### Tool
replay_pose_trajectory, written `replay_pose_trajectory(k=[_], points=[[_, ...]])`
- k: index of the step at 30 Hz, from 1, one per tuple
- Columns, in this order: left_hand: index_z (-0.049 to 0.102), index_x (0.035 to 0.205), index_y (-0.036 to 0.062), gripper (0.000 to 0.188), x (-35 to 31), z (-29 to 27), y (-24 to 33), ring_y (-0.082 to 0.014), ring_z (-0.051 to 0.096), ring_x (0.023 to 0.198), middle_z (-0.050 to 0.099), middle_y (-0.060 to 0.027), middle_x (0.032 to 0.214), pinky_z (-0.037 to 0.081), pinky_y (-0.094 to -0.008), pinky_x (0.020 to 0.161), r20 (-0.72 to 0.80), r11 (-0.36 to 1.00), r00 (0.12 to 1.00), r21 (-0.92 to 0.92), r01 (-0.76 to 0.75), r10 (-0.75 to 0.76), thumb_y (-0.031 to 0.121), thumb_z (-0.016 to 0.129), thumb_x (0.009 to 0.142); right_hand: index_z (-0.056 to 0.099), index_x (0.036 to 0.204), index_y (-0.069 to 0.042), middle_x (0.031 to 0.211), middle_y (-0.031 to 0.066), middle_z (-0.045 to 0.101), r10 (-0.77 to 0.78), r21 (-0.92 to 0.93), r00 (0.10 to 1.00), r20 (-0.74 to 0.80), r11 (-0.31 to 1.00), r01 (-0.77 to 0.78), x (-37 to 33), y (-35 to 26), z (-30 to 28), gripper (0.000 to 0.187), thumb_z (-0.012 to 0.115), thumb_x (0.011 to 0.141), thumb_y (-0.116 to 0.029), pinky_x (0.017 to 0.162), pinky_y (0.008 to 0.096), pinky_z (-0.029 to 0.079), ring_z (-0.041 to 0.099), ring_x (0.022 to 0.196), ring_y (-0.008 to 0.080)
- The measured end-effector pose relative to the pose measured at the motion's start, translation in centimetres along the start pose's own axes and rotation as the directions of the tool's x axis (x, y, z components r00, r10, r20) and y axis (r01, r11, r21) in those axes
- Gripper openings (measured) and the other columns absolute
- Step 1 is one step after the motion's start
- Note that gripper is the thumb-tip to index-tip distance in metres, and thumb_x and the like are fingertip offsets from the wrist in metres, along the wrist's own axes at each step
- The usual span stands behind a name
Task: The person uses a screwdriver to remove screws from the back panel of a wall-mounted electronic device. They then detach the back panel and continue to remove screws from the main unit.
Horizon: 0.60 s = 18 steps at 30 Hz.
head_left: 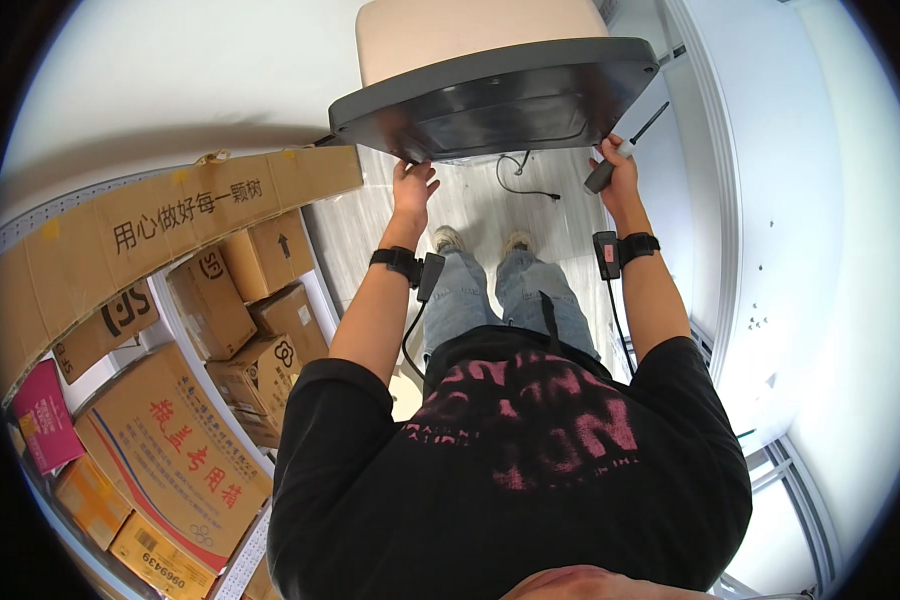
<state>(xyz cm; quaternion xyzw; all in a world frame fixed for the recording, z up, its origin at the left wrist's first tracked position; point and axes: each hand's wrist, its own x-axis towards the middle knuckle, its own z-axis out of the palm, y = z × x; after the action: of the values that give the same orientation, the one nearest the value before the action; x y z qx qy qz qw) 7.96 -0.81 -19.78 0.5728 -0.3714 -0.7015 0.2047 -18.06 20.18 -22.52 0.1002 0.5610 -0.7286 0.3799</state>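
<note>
A large appliance (pixel 500 105) with a beige body, a dark grey rim and a glossy black front is up ahead of me; I cannot make out its kind. My left hand (pixel 413 190) is raised at its lower left edge, fingers apart and the tips at or just below the rim. Under the lower right corner, my right hand (pixel 620 178) is closed round a screwdriver (pixel 600 178). Its dark shaft points up and to the right, beside the appliance. Part of the right fingers seems to reach the corner; whether they touch it cannot be told.
A black cable (pixel 520 187) with a plug-like end hangs below the appliance. On my left, a shelf (pixel 175 320) holds several cardboard boxes (pixel 170 450), with a long cardboard strip (pixel 170 220) along its top. A white wall-like panel (pixel 790 250) stands close on my right.
</note>
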Motion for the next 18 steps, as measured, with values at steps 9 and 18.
replay_pose_trajectory(k=[9,18], points=[[0.045,0.125,0.0106,0.040,-0.3,-0.7,0.1,-0.0227,0.055,0.102,0.053,-0.0039,0.115,0.047,-0.0382,0.083,0.081,0.981,0.995,0.187,0.044,-0.060,0.019,0.052,0.087,0.056,0.109,0.000,0.094,0.0008,0.056,-0.283,-0.079,0.957,0.059,0.955,0.287,0.2,-2.7,1.1,0.033,0.069,0.080,-0.009,0.080,0.0249,0.040,0.053,0.088,0.0115],[0.024,0.138,0.0036,0.060,-0.5,-1.3,0.9,-0.0244,0.054,0.108,0.052,-0.0110,0.126,0.047,-0.0400,0.086,0.086,0.954,0.996,0.301,-0.005,-0.022,0.018,0.054,0.088,0.053,0.098,-0.005,0.092,-0.0009,0.054,-0.363,0.106,0.924,0.119,0.930,0.352,-2.5,-5.4,4.9,0.014,0.061,0.086,-0.004,0.077,0.0246,0.039,0.049,0.083,0.0094]])
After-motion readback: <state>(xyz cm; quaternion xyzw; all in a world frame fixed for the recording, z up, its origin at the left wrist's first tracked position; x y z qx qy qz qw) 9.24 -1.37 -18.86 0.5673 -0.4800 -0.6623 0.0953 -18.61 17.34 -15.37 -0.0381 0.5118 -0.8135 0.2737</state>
